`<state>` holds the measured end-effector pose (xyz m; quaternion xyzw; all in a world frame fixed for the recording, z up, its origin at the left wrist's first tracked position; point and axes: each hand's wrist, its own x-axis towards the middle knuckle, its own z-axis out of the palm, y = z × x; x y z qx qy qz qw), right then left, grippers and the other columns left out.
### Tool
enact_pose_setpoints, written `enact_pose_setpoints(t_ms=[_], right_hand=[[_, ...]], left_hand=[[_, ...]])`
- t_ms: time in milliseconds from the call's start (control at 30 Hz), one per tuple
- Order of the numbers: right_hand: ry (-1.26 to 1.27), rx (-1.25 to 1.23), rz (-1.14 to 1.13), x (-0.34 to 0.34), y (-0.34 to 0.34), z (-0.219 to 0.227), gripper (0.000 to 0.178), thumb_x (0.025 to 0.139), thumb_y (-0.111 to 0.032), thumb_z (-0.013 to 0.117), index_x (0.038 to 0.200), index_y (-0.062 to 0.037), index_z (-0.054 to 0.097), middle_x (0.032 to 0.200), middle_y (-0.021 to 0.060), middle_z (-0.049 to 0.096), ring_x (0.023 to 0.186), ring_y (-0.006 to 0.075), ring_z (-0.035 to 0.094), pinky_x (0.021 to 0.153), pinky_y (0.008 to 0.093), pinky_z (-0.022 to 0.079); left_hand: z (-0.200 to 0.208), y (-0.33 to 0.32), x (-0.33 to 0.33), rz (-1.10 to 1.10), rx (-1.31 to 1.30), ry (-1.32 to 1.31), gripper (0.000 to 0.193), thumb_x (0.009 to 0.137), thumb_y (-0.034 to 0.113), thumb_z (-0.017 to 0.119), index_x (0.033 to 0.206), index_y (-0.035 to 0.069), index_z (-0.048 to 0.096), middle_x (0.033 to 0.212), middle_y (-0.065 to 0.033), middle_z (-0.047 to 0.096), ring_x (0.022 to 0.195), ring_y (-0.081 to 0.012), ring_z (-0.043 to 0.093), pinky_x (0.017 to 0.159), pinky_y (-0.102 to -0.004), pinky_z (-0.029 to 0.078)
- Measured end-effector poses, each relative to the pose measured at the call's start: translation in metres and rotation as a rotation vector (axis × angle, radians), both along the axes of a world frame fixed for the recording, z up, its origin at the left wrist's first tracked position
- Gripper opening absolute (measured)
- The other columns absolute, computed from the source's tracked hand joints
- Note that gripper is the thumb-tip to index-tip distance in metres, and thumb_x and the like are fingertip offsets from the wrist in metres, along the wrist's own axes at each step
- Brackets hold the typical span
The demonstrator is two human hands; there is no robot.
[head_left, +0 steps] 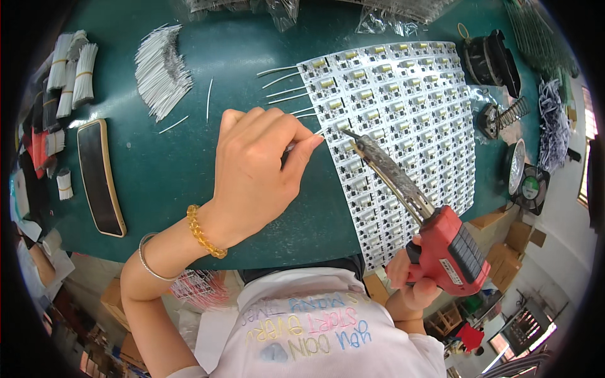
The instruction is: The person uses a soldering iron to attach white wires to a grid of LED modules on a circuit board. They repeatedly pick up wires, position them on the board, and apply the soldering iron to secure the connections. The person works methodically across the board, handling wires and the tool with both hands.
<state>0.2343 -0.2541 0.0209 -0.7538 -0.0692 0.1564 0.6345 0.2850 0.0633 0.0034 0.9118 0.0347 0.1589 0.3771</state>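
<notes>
My left hand [258, 167], a yellow bead bracelet on its wrist, pinches a short white wire [321, 132] at the left edge of a large panel of small circuit boards [353, 171]. My right hand [406, 277] is wrapped round the handle of a red soldering gun [450, 252]. The gun's dark tip points up and left, reaching the board pads beside the wire's end; whether it touches them I cannot tell. Farther up the same edge, several white wires [283, 80] stick out leftward from the boards.
A loose pile of white wires [162, 75] lies at the far left, with a stray wire [209, 101] beside it. Left of these are a phone [102, 179] and banded wire bundles [85, 75]. Rightward stand a coiled-spring iron holder [513, 112] and a black fan [531, 189].
</notes>
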Motion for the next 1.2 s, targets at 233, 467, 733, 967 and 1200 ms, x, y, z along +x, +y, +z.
enact_pose_setpoints(t_ms=[233,467,733,967,1200], right_hand=[[0.084,0.031,-0.04,0.003,0.014,0.007,0.075,0.084,-0.058,0.061,0.12,0.0056,0.044,0.052,0.0011,0.048,0.044,0.0115,0.044,0.044,0.0261,0.036],[0.102,0.114,0.03,0.014,0.025,0.013,0.07,0.084,-0.057,0.063,0.107,0.0069,0.048,0.052,0.001,0.049,0.043,0.0118,0.045,0.043,0.0264,0.039],[-0.066,-0.231,0.055,0.009,0.01,0.004,0.072,0.085,-0.057,0.061,0.11,0.0088,0.046,0.051,0.0015,0.048,0.041,0.0122,0.044,0.042,0.0264,0.038],[-0.126,-0.286,0.065,0.007,0.011,0.004,0.074,0.086,-0.056,0.061,0.116,0.0097,0.044,0.049,0.002,0.047,0.04,0.0125,0.043,0.041,0.0266,0.037],[-0.116,-0.25,0.053,0.008,0.007,0.003,0.075,0.087,-0.056,0.06,0.118,0.0105,0.043,0.05,0.0021,0.047,0.04,0.0123,0.043,0.041,0.0263,0.037]], left_hand=[[-0.007,-0.004,0.002,0.001,0.037,-0.06,0.015,0.077,0.006,0.074,0.07,0.009,0.061,0.063,-0.0003,0.052,0.057,-0.0165,0.044,0.064,-0.0309,0.031],[-0.008,-0.005,0.003,0.002,0.061,-0.081,0.016,0.076,0.005,0.074,0.07,0.009,0.059,0.062,-0.0002,0.051,0.057,-0.0173,0.044,0.063,-0.0312,0.031],[-0.008,-0.005,0.003,0.003,0.079,-0.105,0.017,0.075,0.005,0.075,0.069,0.008,0.059,0.062,-0.0007,0.051,0.057,-0.0179,0.044,0.062,-0.0316,0.031],[-0.008,-0.005,0.003,0.006,0.081,-0.114,0.018,0.075,0.005,0.075,0.069,0.008,0.058,0.062,-0.0009,0.051,0.057,-0.0181,0.044,0.062,-0.0317,0.03],[-0.008,-0.006,0.002,0.006,0.1,-0.124,0.018,0.074,0.004,0.075,0.069,0.007,0.058,0.062,-0.0011,0.051,0.056,-0.0181,0.044,0.062,-0.0319,0.03]])
